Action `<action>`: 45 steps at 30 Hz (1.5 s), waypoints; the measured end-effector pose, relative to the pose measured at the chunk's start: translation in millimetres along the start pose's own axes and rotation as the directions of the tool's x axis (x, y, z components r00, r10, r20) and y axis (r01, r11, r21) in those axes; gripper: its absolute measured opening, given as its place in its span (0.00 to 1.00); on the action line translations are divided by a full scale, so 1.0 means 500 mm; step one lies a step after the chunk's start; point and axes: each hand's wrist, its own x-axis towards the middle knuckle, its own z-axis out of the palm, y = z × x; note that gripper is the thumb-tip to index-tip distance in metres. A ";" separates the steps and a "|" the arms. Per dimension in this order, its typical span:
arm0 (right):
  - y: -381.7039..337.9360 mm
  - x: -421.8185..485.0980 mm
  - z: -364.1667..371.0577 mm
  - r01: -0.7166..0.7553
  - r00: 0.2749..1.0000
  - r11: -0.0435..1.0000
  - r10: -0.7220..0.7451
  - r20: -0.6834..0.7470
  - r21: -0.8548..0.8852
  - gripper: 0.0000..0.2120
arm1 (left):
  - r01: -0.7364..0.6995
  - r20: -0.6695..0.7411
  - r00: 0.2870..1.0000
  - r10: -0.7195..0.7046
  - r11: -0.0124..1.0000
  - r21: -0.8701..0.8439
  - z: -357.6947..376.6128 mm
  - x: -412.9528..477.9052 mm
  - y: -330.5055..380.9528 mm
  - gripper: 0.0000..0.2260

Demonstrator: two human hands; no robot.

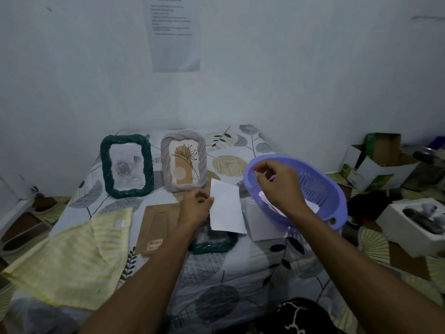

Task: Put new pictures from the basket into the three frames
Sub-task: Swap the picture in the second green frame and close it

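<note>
**Two hands at a leaf-print bed, one holding a white sheet, one reaching into a purple basket**

Head view: a person looks down at a bed covered with a grey, white and yellow leaf-print sheet (216,268). The left hand (195,208) pinches the left edge of a blank white rectangular sheet of paper (226,208), holding it just above the bed at centre. The right hand (279,186) reaches into a lilac plastic slotted basket (320,186), which sits tilted at the right side of the bed. Its fingers are curled together near the basket's far-left rim, apparently pinching something small and white, though the view is too dim to be sure. More white paper pictures (313,206) lie inside the basket below that hand.

At the back of the bed, two frames stand upright side by side. The dark green rope-textured frame (126,165) on the left shows a pale rose picture. The pale grey rope-textured frame (184,161) beside it shows a line-drawn flower on tan shapes. A third dark green frame (214,244) lies flat under the held sheet, mostly hidden by it and the left arm. Just left of it lies a brown cardboard backing board (156,227). A pale yellow striped cloth (69,259) covers the bed's near-left corner. A flat white sheet (262,225) lies on the bed partly under the basket.

A printed paper notice (175,32) hangs on the white wall behind. Open cardboard boxes (375,165) sit on the floor to the right.
</note>
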 end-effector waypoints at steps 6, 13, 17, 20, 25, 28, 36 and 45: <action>0.060 -0.006 -0.031 -0.142 0.908 0.932 0.257 0.330 -0.334 0.20 | -0.010 0.027 1.000 0.010 1.000 -0.026 0.037 -0.003 0.007 0.07; 0.047 -0.010 -0.039 -0.035 0.833 0.940 0.216 0.510 -0.340 0.21 | 0.025 0.057 0.998 -0.024 0.999 -0.032 0.088 -0.002 0.017 0.06; 0.043 0.002 -0.058 -0.068 0.895 0.953 0.190 0.404 -0.296 0.17 | 0.107 0.110 0.989 -0.097 0.990 -0.088 0.124 -0.004 0.021 0.06; 0.040 0.021 -0.081 -0.111 0.947 0.960 0.181 0.266 -0.258 0.14 | 0.106 0.134 0.986 -0.100 0.994 -0.037 0.152 -0.002 0.025 0.05; 0.039 0.016 -0.069 -0.126 0.936 0.967 0.189 0.296 -0.219 0.16 | 0.027 0.108 0.993 -0.038 0.995 0.099 0.198 -0.011 0.019 0.07; 0.046 -0.002 -0.048 -0.104 0.930 0.976 0.165 0.328 -0.193 0.19 | -0.016 0.060 0.998 0.003 0.978 0.209 0.198 -0.015 0.018 0.08; 0.065 -0.021 -0.022 -0.183 0.902 0.969 0.234 0.363 -0.168 0.12 | -0.116 0.084 0.991 0.108 0.988 0.105 0.163 0.004 0.050 0.12; 0.150 0.073 -0.029 -0.076 0.860 0.847 0.323 0.395 -0.526 0.18 | -0.246 0.152 0.960 0.235 0.968 0.056 0.186 -0.002 0.074 0.17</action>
